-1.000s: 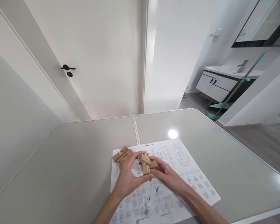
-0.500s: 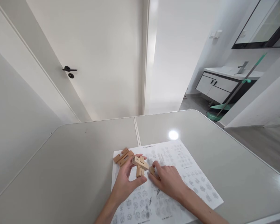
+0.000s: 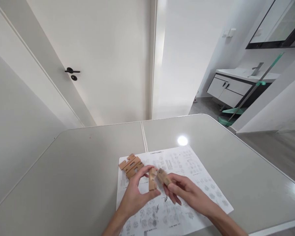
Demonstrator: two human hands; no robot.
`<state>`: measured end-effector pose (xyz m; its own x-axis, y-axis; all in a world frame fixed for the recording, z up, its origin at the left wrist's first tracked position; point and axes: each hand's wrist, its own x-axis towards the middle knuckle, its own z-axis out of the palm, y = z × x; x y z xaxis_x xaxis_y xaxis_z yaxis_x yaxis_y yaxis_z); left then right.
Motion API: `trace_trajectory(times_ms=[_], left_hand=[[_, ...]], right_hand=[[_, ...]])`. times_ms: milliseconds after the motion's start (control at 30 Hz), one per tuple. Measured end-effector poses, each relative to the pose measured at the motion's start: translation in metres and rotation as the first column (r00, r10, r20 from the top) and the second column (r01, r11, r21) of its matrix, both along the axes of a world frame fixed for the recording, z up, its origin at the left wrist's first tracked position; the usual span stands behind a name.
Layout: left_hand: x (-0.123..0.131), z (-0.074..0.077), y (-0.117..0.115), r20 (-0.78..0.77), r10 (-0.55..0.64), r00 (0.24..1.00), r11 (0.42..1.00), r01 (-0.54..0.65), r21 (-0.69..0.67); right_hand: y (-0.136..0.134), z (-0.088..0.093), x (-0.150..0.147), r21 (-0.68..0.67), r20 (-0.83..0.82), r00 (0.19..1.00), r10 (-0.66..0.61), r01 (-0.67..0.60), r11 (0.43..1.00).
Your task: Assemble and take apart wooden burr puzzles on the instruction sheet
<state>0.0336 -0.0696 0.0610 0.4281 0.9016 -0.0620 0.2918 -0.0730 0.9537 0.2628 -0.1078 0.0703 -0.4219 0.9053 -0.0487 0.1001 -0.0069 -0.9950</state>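
Note:
Between the thumb and fingers of my left hand (image 3: 137,195) is a notched wooden puzzle piece (image 3: 152,184), held roughly upright above the paper. Whether more than one piece is in that grip, I cannot tell. My right hand (image 3: 184,190) pinches another wooden puzzle block (image 3: 164,178), smeared by motion, with its far end close to the left-held piece. Contact between the two is not clear. Several flat notched wooden pieces (image 3: 132,165) lie side by side on the sheet's upper left corner, just beyond my left fingers.
A large printed sheet (image 3: 199,196) with rows of small diagrams lies under my hands on a grey table (image 3: 76,183). A seam (image 3: 144,136) crosses the tabletop. Behind stand a white door (image 3: 108,65) and, at right, a washbasin cabinet (image 3: 228,88) with a broom (image 3: 253,88).
My right hand has lifted a wooden block off the sheet and brought it beside the left hand. The wood in my left hand has turned. More of the flat pieces now shows.

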Motion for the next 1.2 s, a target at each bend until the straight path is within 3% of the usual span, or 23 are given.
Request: trace_trajectory(times_ms=[100,167,233,300,400,533,700,800,933,1100,1200], left_hand=[[0.001,-0.012,-0.004,-0.184,0.071,0.980,0.992,-0.050,0.112],[0.007,-0.022,-0.008,-0.261,0.093,0.961,0.968,-0.027,0.248],[0.014,-0.032,-0.010,-0.310,0.141,0.940,0.935,-0.024,0.354],[0.020,-0.039,-0.010,-0.359,0.192,0.913,0.913,-0.031,0.408],[0.023,-0.042,-0.007,-0.419,0.209,0.884,0.910,-0.019,0.414],[0.017,-0.040,-0.005,-0.448,0.113,0.887,0.934,0.059,0.352],[0.011,-0.028,0.003,-0.532,-0.034,0.846,0.939,0.209,0.272],[0.015,-0.016,0.014,-0.586,-0.116,0.802,0.919,0.311,0.244],[0.021,-0.008,0.023,-0.577,-0.224,0.786,0.870,0.428,0.244],[0.014,-0.009,0.023,-0.541,-0.211,0.814,0.873,0.406,0.271],[-0.001,0.000,0.027,-0.582,-0.218,0.783,0.855,0.441,0.273]], right_hand=[[-0.009,-0.014,0.015,0.093,0.200,0.965,-0.168,0.152,0.984],[-0.011,-0.029,0.020,0.257,0.418,0.838,-0.351,0.262,0.930],[-0.011,-0.045,0.019,0.426,0.557,0.673,-0.487,0.272,0.863],[-0.009,-0.058,0.015,0.511,0.611,0.570,-0.549,0.245,0.824],[-0.008,-0.066,0.007,0.548,0.647,0.499,-0.577,0.222,0.806],[-0.010,-0.062,-0.004,0.517,0.637,0.568,-0.521,0.186,0.836],[-0.012,-0.047,-0.011,0.361,0.537,0.776,-0.330,0.142,0.922],[-0.010,-0.041,-0.007,0.296,0.444,0.859,-0.256,0.129,0.946],[-0.008,-0.045,0.004,0.231,0.385,0.890,-0.246,0.166,0.959],[-0.010,-0.053,0.010,0.166,0.322,0.912,-0.254,0.210,0.964],[-0.011,-0.055,0.010,0.151,0.315,0.918,-0.242,0.203,0.967]])
